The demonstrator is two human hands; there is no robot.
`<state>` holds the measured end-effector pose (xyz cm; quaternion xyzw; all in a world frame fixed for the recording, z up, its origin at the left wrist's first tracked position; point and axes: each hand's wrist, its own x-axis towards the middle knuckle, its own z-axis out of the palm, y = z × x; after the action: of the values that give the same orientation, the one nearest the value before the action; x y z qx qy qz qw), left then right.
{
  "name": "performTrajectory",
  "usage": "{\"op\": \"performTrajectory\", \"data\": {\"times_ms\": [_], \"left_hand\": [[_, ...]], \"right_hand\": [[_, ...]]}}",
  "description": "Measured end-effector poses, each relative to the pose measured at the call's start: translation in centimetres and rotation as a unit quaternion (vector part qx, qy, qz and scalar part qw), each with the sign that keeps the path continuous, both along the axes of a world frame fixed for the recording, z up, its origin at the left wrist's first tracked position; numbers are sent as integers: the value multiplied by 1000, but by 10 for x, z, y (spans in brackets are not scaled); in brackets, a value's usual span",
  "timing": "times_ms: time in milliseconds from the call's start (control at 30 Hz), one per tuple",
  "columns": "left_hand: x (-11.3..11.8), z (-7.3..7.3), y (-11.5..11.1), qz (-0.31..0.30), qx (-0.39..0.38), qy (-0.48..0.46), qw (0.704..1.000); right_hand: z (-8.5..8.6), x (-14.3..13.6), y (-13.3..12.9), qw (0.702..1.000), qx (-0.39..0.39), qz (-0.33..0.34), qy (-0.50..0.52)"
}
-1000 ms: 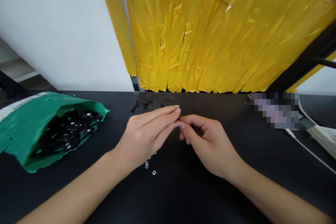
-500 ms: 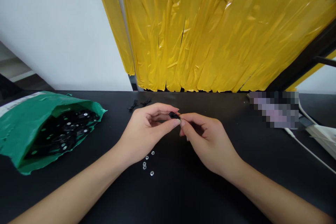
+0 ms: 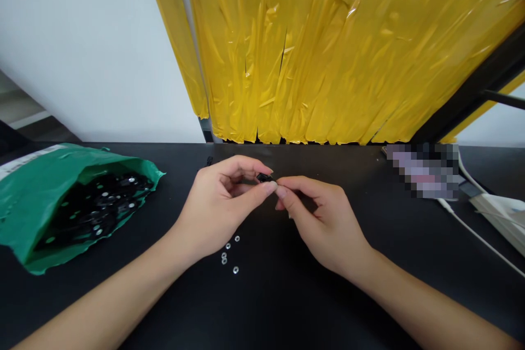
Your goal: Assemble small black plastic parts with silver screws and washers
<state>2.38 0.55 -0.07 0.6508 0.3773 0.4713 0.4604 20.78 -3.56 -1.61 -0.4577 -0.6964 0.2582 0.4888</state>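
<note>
A small black plastic part (image 3: pixel 264 177) is pinched between the thumb and fingers of my left hand (image 3: pixel 227 194). My right hand (image 3: pixel 324 213) is closed in a pinch at the part's right end, its fingertips touching my left thumb. Whatever lies between the right fingertips is too small and covered to make out. Below my left hand, several small silvery rings (image 3: pixel 235 269), like washers or nuts, lie on the black table (image 3: pixel 262 306). Behind that hand, another black part (image 3: pixel 209 161) shows only partly.
To the left lies an open green bag (image 3: pixel 24 213) filled with black parts (image 3: pixel 106 202) bearing silvery spots. At the back right are a blurred-out flat object (image 3: pixel 426 170), a white cable (image 3: pixel 476 235) and a white box (image 3: pixel 500 210). Yellow plastic sheeting (image 3: pixel 328 65) hangs behind the table.
Both hands have shifted slightly left with the black part, still pinched together. My left hand now covers more of the loose black parts behind it. The whole view has moved a little.
</note>
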Motion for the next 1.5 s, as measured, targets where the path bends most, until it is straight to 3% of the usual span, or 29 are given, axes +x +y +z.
{"op": "performTrajectory", "data": {"times_ms": [467, 667, 767, 900, 1100, 1233, 1400, 1500], "left_hand": [[8, -10, -3, 39, -34, -177, 983], [12, 2, -9, 24, -104, -224, 969], [11, 5, -7, 30, -75, -193, 978], [3, 3, -3, 40, 14, -73, 996], [-10, 0, -4, -48, 54, 101, 992], [-9, 2, -9, -98, 33, 106, 989], [-10, 4, -11, -106, -28, 80, 991], [-10, 3, -10, -110, -21, 74, 991]], "right_hand": [[1, -1, 0, 998, -49, -7, 40], [4, -2, -1, 998, -37, -13, 38], [2, -5, -3, 999, -18, -17, 21], [-1, -3, -3, 999, -13, -35, 0], [2, 4, 0, 999, -35, -2, -5], [1, 9, 3, 993, -60, 46, -96], [3, 16, 6, 948, 64, 80, -301], [3, 16, 7, 932, 125, 66, -334]]}}
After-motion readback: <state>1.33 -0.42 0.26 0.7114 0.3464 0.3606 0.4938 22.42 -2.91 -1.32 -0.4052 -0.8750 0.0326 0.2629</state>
